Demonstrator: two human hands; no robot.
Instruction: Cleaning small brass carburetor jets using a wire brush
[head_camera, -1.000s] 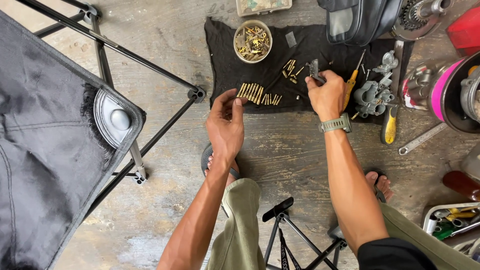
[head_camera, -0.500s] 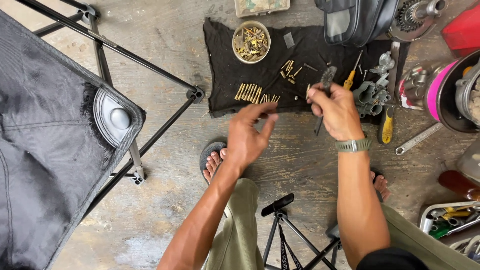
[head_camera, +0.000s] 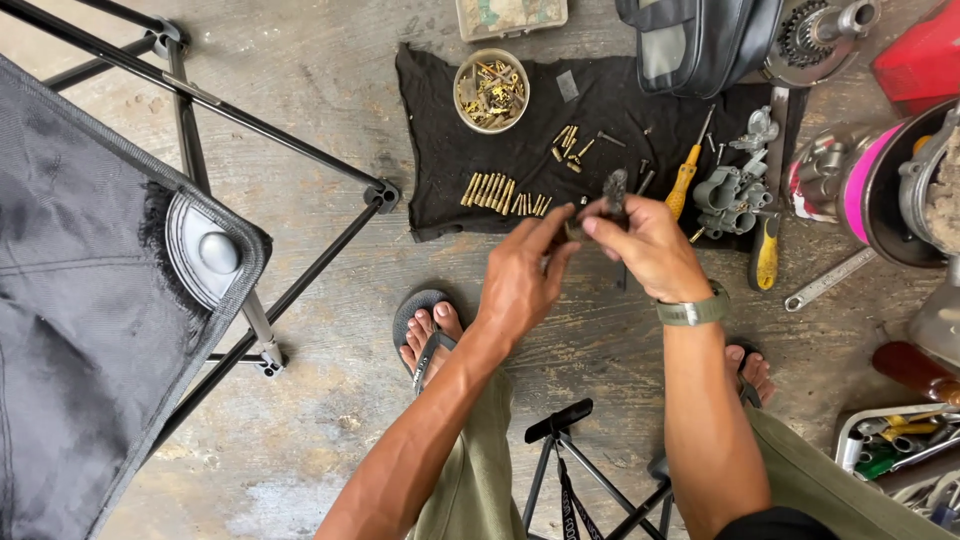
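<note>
Obs., head view. Person squats over a black cloth spread on a concrete floor. Both hands meet just in front of the cloth's near edge.

Right hand: fingers closed around a small dark tool or brush-like piece, which stands upright out of the fist; its lower end is hidden in the grip. Left hand: thumb and forefinger pinched together at the base of that dark piece, the other fingers loosely curled. Something small may sit in the pinch, but it is too small to tell. The two hands touch or nearly touch at the fingertips.

Laid out on the cloth: a neat row of brass parts side by side (sorted, by the look of it), a smaller loose cluster of brass bits further back, and a round bowl heaped with mixed brass pieces at the far edge. To the right, a yellow-handled screwdriver lies next to a grey carburettor body, stripped of at least some small fittings.

Judgement on progress: disassembly looks largely done, since the small parts are out and arranged. The work in hand looks like the handling of one part at a time with the dark piece. The full bowl and the loose cluster suggest much remains; nothing shows refitted on the carburettor body, so reassembly appears not yet begun.
</note>
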